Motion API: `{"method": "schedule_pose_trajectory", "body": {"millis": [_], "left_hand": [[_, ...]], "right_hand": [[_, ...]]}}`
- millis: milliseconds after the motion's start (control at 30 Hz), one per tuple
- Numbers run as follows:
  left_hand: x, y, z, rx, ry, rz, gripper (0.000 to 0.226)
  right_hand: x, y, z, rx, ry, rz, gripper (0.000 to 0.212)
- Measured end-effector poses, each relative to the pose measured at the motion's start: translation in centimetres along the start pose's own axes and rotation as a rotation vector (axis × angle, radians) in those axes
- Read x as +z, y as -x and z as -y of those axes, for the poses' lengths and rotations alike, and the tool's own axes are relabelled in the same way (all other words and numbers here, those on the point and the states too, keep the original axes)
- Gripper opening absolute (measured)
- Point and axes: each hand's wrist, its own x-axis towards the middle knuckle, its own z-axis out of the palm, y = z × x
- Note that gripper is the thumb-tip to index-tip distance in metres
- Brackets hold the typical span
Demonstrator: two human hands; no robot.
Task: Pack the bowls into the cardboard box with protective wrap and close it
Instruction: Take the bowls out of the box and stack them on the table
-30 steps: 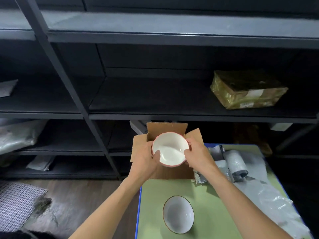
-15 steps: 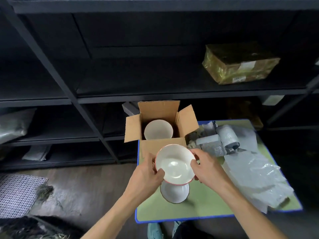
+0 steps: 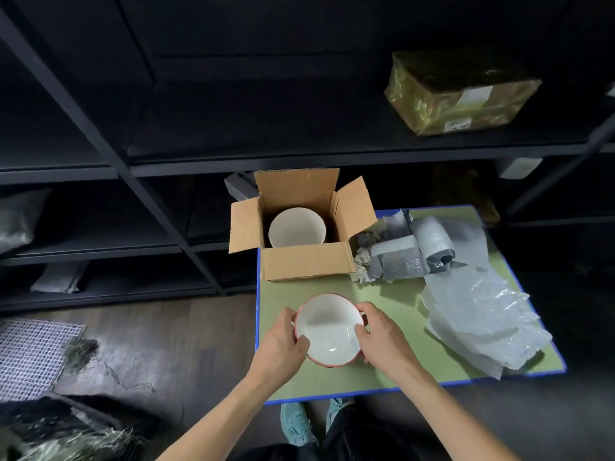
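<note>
Both hands hold one white bowl (image 3: 327, 331) with a red rim, low in the middle of the frame, over the near part of the green desk (image 3: 399, 367). The left hand (image 3: 281, 342) grips the bowl's left side: its fingers (image 3: 287, 315) curl round the outside of the rim and the thumb lies over the edge into the bowl. The right hand (image 3: 382, 341) grips the right side the same way, thumb inside and the other fingers wrapped round the outer wall. Whether the bowl rests on the desk or is just above it cannot be told.

Above the bowl in the frame, at the desk's far left corner, the cardboard box (image 3: 306, 261) stands with all its flaps open. Inside it is a round white shape (image 3: 296, 227) with upright walls; bowl or liner, I cannot tell.

Just right of the box lies a heap of grey foam wrap (image 3: 432, 241), partly rolled, and below it clear bubble sheets (image 3: 479, 321) spread toward the desk's right edge.

Dark shelving fills the upper frame, with a gold-wrapped parcel (image 3: 462, 91) at upper right. Teal shoes (image 3: 296, 424) show below the desk's near edge.
</note>
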Motion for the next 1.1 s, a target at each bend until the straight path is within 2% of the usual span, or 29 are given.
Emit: {"method": "schedule_pose_trajectory", "body": {"millis": [433, 667, 900, 1100], "left_hand": [[1.3, -1.2, 0.7, -0.022, -0.009, 0.018, 0.025], [1.1, -1.6, 1.1, 0.014, -0.087, 0.074, 0.037], [0.1, -1.8, 2.4, -0.001, -0.133, 0.050, 0.038], [-0.1, -1.4, 2.0, 0.073, -0.236, -0.049, 0.039]], "right_hand": [[1.6, -0.4, -0.9, 0.045, 0.033, -0.013, 0.037], [1.9, -0.4, -0.4, 0.047, 0.057, 0.003, 0.039], [2.9, -0.2, -0.1, 0.042, -0.035, 0.027, 0.035], [2.1, -0.2, 0.4, -0.023, 0.138, -0.002, 0.039]]}}
